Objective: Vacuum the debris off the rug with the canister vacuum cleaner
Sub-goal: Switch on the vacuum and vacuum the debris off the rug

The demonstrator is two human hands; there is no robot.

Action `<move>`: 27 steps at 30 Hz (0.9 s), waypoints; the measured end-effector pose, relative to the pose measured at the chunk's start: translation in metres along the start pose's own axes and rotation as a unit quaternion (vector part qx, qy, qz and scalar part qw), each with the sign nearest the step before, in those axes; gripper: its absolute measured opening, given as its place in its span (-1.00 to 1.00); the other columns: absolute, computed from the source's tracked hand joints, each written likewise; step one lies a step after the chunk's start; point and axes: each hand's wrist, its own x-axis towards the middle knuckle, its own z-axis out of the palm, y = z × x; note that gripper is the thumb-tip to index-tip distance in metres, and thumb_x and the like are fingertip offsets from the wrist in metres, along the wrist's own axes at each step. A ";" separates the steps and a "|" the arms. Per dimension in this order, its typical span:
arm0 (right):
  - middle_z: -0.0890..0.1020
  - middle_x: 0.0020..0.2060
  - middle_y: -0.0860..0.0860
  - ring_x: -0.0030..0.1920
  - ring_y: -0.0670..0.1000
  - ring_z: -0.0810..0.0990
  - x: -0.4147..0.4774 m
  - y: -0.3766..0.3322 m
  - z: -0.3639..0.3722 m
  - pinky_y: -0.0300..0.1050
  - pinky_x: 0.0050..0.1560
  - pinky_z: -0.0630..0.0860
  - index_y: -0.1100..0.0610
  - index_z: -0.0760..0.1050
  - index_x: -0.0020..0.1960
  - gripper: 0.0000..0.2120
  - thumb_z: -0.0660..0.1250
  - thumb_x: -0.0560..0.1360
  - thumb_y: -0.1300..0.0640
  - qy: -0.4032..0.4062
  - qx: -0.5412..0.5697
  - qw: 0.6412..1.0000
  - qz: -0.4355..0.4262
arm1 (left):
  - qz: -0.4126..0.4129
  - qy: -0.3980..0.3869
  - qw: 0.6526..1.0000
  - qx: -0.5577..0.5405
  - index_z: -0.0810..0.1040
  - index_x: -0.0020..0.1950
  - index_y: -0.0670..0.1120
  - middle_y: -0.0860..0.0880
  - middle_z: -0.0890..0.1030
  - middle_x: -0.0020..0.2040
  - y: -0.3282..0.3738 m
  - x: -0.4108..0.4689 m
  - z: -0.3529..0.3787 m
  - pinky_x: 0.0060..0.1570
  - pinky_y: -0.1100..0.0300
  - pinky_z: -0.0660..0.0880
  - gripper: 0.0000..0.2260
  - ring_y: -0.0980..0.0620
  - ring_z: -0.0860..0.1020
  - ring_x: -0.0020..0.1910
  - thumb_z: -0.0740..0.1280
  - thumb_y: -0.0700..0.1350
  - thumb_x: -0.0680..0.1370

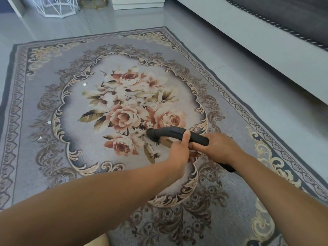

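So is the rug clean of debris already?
No, small white scraps lie on the left half of the rug.

Both forearms bare, extended forward, converging. Left hand: thumb over top of vacuum handle, fingers curled beneath. Right hand: back upward, wrapped round same handle just behind, touching left hand.

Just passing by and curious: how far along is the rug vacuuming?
Done: nothing clearly. In hand: left hand and right hand grip the black hose handle, its open end near the rug. Left: white scraps lie on its left side.
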 end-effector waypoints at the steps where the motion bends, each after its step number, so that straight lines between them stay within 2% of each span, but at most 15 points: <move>1: 0.56 -0.44 -0.04 -0.43 -0.02 0.55 0.005 -0.001 0.000 -0.11 -0.37 0.42 0.05 0.52 -0.23 -0.45 0.24 0.36 -0.46 -0.001 -0.006 1.000 0.003 | -0.001 0.004 1.000 0.002 0.56 0.06 -0.22 -0.05 0.58 -0.30 0.004 0.003 -0.001 -0.46 0.25 0.41 -0.55 0.05 0.55 -0.43 0.14 0.16 0.63; 3: 0.57 -0.42 -0.04 -0.40 -0.01 0.56 0.009 -0.003 0.000 -0.10 -0.36 0.44 0.03 0.51 -0.23 -0.44 0.23 0.35 -0.49 -0.001 -0.014 1.000 0.015 | -0.010 0.013 1.000 0.002 0.55 0.03 -0.16 -0.01 0.58 -0.33 0.008 0.005 -0.002 -0.44 0.24 0.42 -0.61 0.05 0.57 -0.42 0.15 0.15 0.63; 7: 0.58 -0.38 -0.06 -0.35 -0.03 0.57 0.026 -0.023 0.002 -0.12 -0.36 0.46 0.00 0.49 -0.23 -0.51 0.21 0.40 -0.45 0.013 -0.030 0.999 0.012 | 0.016 0.040 0.999 -0.021 0.52 0.20 -0.16 0.00 0.62 -0.31 0.021 0.015 -0.016 -0.40 0.21 0.44 -0.62 0.10 0.58 -0.51 0.17 0.12 0.63; 10: 0.60 -0.37 -0.03 -0.35 -0.01 0.59 0.048 -0.050 0.008 -0.14 -0.37 0.44 0.01 0.51 -0.19 -0.52 0.22 0.42 -0.41 0.007 -0.027 1.000 -0.002 | 0.027 0.071 0.996 -0.041 0.58 0.10 -0.11 -0.03 0.66 -0.26 0.036 0.024 -0.035 -0.27 0.12 0.51 -0.66 0.14 0.58 -0.53 0.17 0.12 0.63; 12: 0.62 -0.36 -0.02 -0.35 0.00 0.61 0.062 -0.068 0.012 -0.12 -0.34 0.52 0.01 0.52 -0.16 -0.51 0.21 0.41 -0.43 0.003 -0.026 1.000 -0.009 | 0.033 0.090 0.994 -0.049 0.60 0.01 -0.08 -0.03 0.68 -0.25 0.046 0.030 -0.053 -0.22 0.11 0.50 -0.66 0.12 0.62 -0.47 0.18 0.14 0.63; 14: 0.62 -0.35 -0.02 -0.35 0.01 0.62 0.074 -0.080 0.013 -0.09 -0.30 0.55 0.01 0.52 -0.15 -0.50 0.21 0.41 -0.43 0.006 -0.024 1.000 -0.005 | 0.032 0.091 0.994 -0.044 0.59 0.06 -0.11 -0.06 0.71 -0.17 0.054 0.036 -0.065 -0.21 0.12 0.52 -0.62 0.05 0.65 -0.35 0.18 0.16 0.62; 16: 0.63 -0.33 -0.01 -0.32 0.02 0.62 0.086 -0.099 0.020 -0.09 -0.28 0.55 0.03 0.54 -0.13 -0.49 0.22 0.42 -0.42 -0.003 -0.029 1.000 -0.010 | 0.037 0.106 0.992 -0.061 0.57 0.04 -0.09 -0.09 0.70 -0.14 0.062 0.039 -0.082 -0.19 0.14 0.57 -0.65 0.02 0.66 -0.31 0.17 0.15 0.62; 19: 0.64 -0.31 -0.02 -0.27 0.04 0.63 0.099 -0.126 0.032 -0.06 -0.20 0.59 0.05 0.56 -0.02 -0.42 0.18 0.40 -0.45 0.007 -0.041 0.999 -0.016 | 0.047 0.134 0.987 -0.076 0.53 -0.06 0.01 -0.09 0.69 -0.05 0.070 0.039 -0.104 -0.03 0.06 0.60 -0.73 -0.01 0.66 -0.18 0.15 0.13 0.64; 21: 0.63 -0.29 -0.03 -0.26 0.03 0.63 0.107 -0.147 0.041 -0.04 -0.17 0.61 0.02 0.54 0.08 -0.37 0.15 0.38 -0.47 0.016 -0.052 0.998 -0.029 | 0.054 0.162 0.982 -0.085 0.52 0.03 -0.01 -0.09 0.68 0.03 0.074 0.038 -0.124 -0.07 0.09 0.60 -0.75 -0.01 0.66 -0.13 0.15 0.12 0.64; 24: 0.58 -0.31 -0.03 -0.30 0.00 0.58 0.113 -0.176 0.052 -0.10 -0.25 0.57 0.02 0.52 -0.05 -0.45 0.15 0.43 -0.45 0.016 -0.082 0.996 -0.036 | 0.055 0.186 0.976 -0.102 0.45 0.34 -0.04 -0.09 0.62 0.19 0.075 0.036 -0.152 -0.34 0.20 0.57 -0.61 0.03 0.67 -0.14 0.16 0.13 0.61; 27: 0.59 -0.33 -0.04 -0.31 0.00 0.59 0.118 -0.203 0.064 -0.08 -0.24 0.59 0.01 0.53 -0.12 -0.45 0.15 0.41 -0.48 0.009 -0.070 0.996 -0.059 | 0.052 0.206 0.970 -0.119 0.51 0.32 -0.12 -0.09 0.66 0.09 0.074 0.025 -0.180 -0.26 0.24 0.52 -0.60 0.05 0.64 -0.15 0.12 0.10 0.65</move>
